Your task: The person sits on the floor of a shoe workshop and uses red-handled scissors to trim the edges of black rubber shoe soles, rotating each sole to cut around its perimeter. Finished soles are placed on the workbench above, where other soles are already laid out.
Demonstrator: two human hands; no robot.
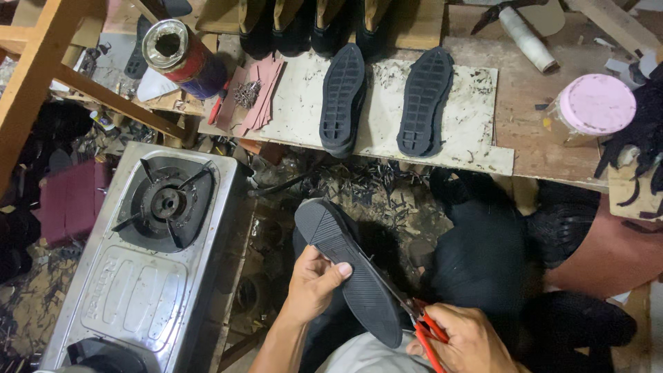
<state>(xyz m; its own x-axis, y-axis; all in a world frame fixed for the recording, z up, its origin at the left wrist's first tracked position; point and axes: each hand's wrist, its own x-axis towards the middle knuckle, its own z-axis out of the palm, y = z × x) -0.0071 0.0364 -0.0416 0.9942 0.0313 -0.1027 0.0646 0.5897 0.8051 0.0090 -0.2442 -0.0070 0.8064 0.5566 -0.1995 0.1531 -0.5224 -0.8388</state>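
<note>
From the head camera I see my left hand [314,283] gripping a black rubber shoe sole [349,269] along its left edge, thumb lying over the ribbed face, fingers wrapped behind; the sole is held up off the lap, tilted, toe end pointing up and to the left. My right hand [469,342] is closed around the red handles of a pair of scissors [414,314], whose dark blades run along the sole's right edge and touch it (whether they are biting into the rubber I cannot tell). Beyond the hands, on the wooden counter [539,97], a stained pale sheet [463,110] carries two more black soles [383,100], lying side by side with treads up. To their right stands a jar with a pink lid [595,103]. At the counter's left end a red and blue tin [181,56] lies on its side, open mouth towards me. Lower left, a steel gas stove [145,262] sits on the cluttered floor, just beside my left forearm.
</note>
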